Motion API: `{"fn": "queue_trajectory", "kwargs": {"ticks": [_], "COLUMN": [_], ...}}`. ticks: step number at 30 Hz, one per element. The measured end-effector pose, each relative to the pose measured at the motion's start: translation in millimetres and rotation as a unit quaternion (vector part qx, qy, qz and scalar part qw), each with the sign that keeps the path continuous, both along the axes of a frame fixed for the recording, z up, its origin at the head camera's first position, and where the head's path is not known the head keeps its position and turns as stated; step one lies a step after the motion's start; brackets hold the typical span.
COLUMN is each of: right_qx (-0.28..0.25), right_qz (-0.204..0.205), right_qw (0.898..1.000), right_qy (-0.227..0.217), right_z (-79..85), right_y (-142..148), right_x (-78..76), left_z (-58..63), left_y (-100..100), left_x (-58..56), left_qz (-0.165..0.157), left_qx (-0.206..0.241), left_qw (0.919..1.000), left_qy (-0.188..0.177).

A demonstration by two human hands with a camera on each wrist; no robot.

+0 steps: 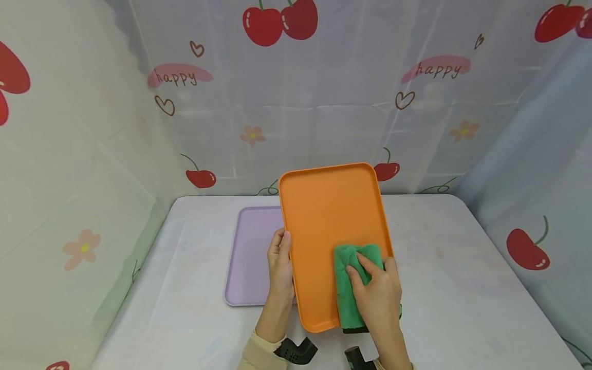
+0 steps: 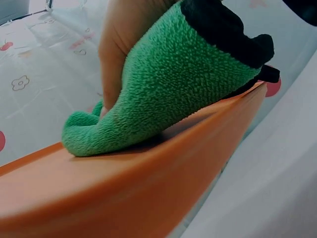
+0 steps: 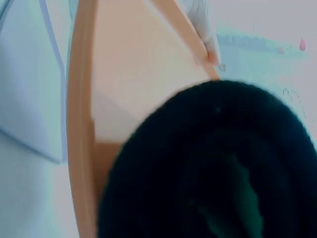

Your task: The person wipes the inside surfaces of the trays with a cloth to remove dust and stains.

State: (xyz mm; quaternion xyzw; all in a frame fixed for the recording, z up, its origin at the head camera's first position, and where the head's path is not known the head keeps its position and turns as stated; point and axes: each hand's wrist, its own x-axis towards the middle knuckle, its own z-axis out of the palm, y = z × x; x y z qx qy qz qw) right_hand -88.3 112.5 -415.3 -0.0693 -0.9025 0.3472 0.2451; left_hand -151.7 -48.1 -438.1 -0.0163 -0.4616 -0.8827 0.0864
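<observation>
An orange tray (image 1: 330,216) is held up at a tilt above the table. My left hand (image 1: 281,264) grips its left edge, thumb at the front and the other fingers partly hidden behind. A green cloth (image 1: 347,288) with a dark border lies bunched against the tray's lower right. My right hand (image 1: 379,293) pinches it and presses it onto the tray's face. In the left wrist view the fluffy cloth (image 2: 173,79) touches the tray (image 2: 99,193) just inside the rim. The cloth's dark edge (image 3: 148,163) blocks much of the right wrist view.
A light purple tray (image 1: 252,257) lies flat on the white table (image 1: 444,288), partly covered by the orange tray in the head view. Behind the table hangs a curtain (image 1: 324,123) printed with cherries, hearts and flowers. Black wrist-worn cameras (image 1: 296,351) sit at both cuffs.
</observation>
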Motion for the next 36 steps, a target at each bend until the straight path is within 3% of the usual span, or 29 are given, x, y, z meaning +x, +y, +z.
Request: {"fn": "queue_trajectory", "kwargs": {"ticks": [15, 25, 36], "right_qx": [0.056, 0.11, 0.123], "right_qz": [0.061, 0.122, 0.129], "right_qw": [0.995, 0.982, 0.98], "right_qy": [0.053, 0.095, 0.093], "right_z": [-4.1, -4.8, -2.2], "right_y": [-29.8, -47.2, -48.3], "right_x": [9.8, 17.1, 19.7], "left_z": [-1.5, 0.2, 0.6], "left_y": [-0.8, -0.9, -1.4], "left_x": [0.1, 1.0, 1.7], "left_qz": [0.006, -0.003, -0.009], "left_qx": [-0.007, 0.003, 0.007], "left_qw": [1.0, 1.0, 0.9999], "left_qy": [-0.001, 0.005, 0.004]}}
